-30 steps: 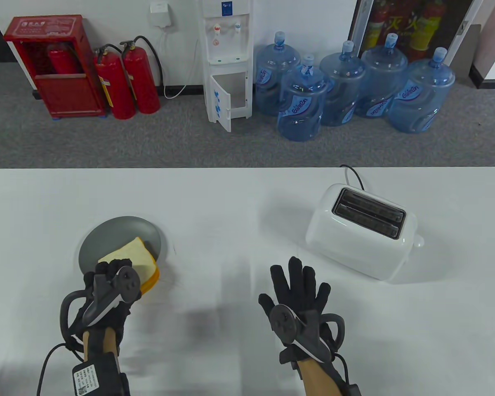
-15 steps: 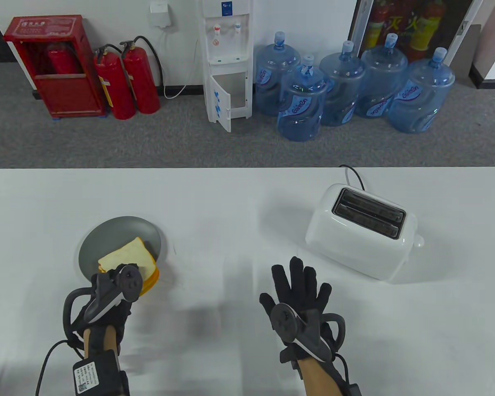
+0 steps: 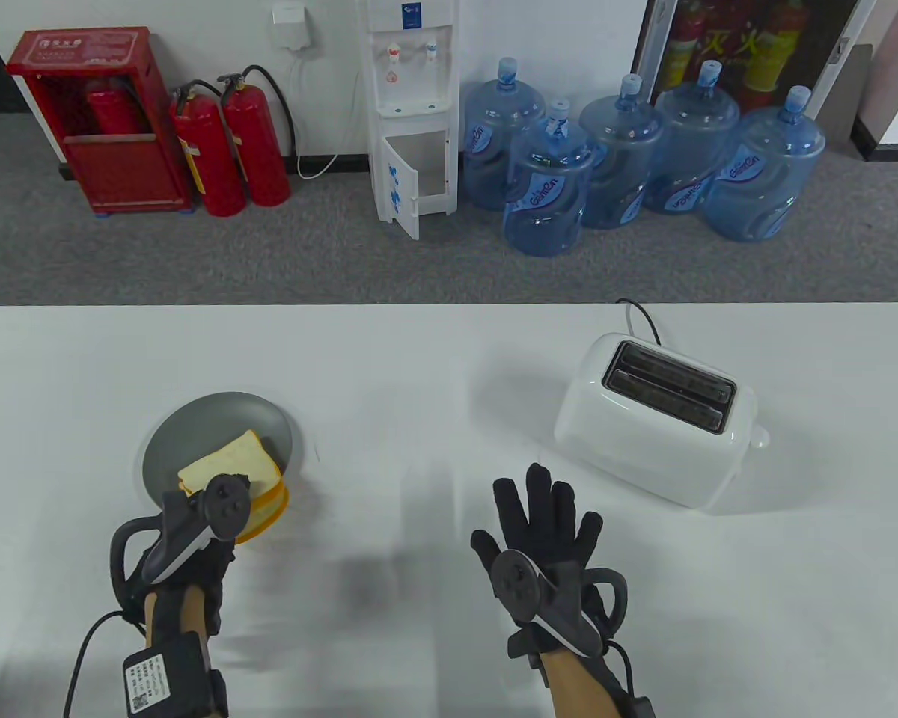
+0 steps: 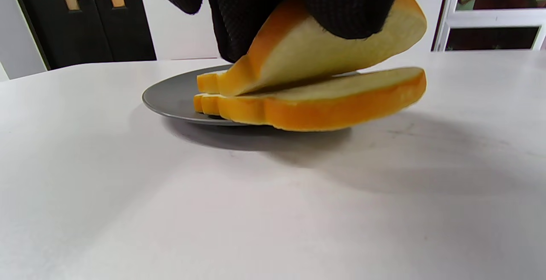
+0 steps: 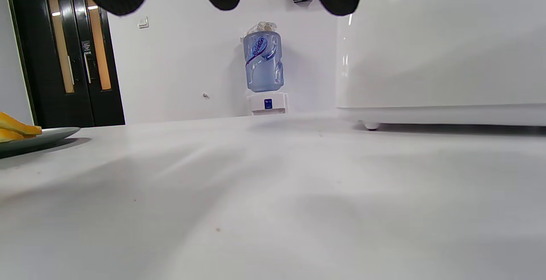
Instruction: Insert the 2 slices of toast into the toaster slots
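Scene: a white table [image 3: 419, 374] seen from above, two black-gloved hands entering from the 6 o'clock edge
Left hand [image 3: 194, 523]: at about 8 o'clock on the table, over the near rim of a grey plate [image 3: 194, 426]; in the left wrist view its gloved fingers [image 4: 345, 3] curl over the near end of the top slice [image 4: 324, 45] and pinch it, tipping that end up while the far end rests on the slice below
Lower slice [image 4: 324, 101]: lies flat on the plate, its near end jutting past the plate's rim over the table
Right hand [image 3: 542, 538]: at about 6 o'clock, fingers straight and spread, palm down, holding nothing; whether it touches the table is not clear
Toaster [image 3: 655, 419]: white, two-slot, at about 3 o'clock, well apart from the plate, set at an angle; both slots face up and look empty; a black cord runs from its back toward 12 o'clock
Right wrist view: the toaster's white side fills the 2 o'clock area, the plate's edge shows at 9 o'clock
Beyond the table: grey carpet, red fire extinguishers [image 3: 232, 149], a white water dispenser [image 3: 411, 112], blue water jugs [image 3: 628, 164]
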